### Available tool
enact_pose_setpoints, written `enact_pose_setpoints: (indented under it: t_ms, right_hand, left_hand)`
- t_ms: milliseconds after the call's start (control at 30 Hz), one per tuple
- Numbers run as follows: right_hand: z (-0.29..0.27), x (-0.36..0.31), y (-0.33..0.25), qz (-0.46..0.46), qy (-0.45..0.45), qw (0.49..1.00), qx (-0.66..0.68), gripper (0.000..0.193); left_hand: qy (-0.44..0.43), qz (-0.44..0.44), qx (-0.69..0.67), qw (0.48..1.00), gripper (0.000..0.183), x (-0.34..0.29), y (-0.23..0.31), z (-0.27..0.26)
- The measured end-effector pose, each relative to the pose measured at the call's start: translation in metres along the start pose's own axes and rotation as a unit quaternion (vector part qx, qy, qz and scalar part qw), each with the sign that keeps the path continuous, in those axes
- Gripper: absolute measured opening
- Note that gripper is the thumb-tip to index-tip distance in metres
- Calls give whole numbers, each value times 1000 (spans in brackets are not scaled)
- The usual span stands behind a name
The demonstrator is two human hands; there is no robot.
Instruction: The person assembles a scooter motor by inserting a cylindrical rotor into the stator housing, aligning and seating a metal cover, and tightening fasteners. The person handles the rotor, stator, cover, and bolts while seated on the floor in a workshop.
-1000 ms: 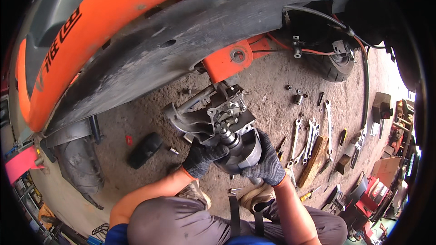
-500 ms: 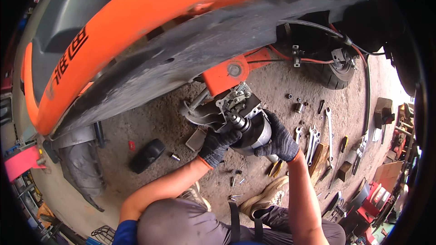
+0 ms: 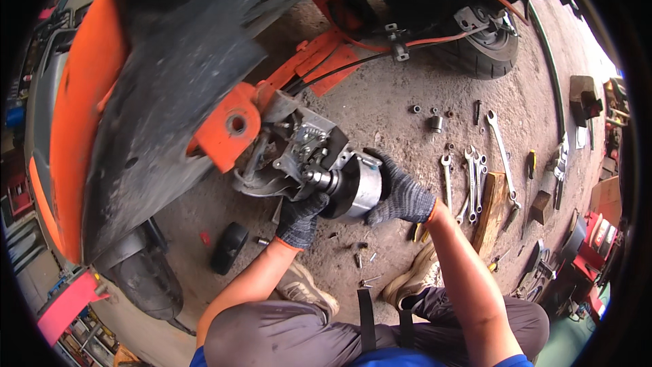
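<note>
Between my gloved hands is a round metal motor-like unit (image 3: 358,189), silver at the rim and dark on the side, with a stepped shaft (image 3: 322,179) toward the left. My right hand (image 3: 399,194), in a grey knit glove, is closed round its right side. At its lower left, my left hand (image 3: 303,217) is closed against it near the shaft; its fingertips are partly hidden. The unit meets an opened metal housing (image 3: 293,156) with visible inner parts, under an orange bracket (image 3: 229,126). Whether the two are joined, I cannot tell.
Overhead at left hangs a dark vehicle underside (image 3: 163,81) with orange body panels (image 3: 85,129). A tyre (image 3: 485,54) is at the back right. Several wrenches (image 3: 501,156), a wooden block (image 3: 489,214), small nuts and bolts, and a black cylindrical part (image 3: 229,248) lie on the ground.
The view has shifted, so the vehicle body sits farther left and more of the ground shows at right. Both hands stay on the metal unit, which now sits closer against the housing.
</note>
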State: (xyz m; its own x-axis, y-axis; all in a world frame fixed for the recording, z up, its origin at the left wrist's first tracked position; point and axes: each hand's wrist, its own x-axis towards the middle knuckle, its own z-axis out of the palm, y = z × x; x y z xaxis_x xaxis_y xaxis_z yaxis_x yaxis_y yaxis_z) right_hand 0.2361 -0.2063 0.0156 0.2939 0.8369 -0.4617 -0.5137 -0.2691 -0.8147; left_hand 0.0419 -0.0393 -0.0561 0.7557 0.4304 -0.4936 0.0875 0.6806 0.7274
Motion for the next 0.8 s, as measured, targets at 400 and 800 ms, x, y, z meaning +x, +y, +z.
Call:
enact_pose_setpoints:
  t_ms: [400,800]
  right_hand:
    - [32,-38,-54,84,84,979,-165,107]
    - [24,-51,-97,66,-2,998,7,83]
  left_hand:
    - [-48,-244,-114,962,53,-26,86,27]
    - [-152,301,716,611,33,-31,149,127]
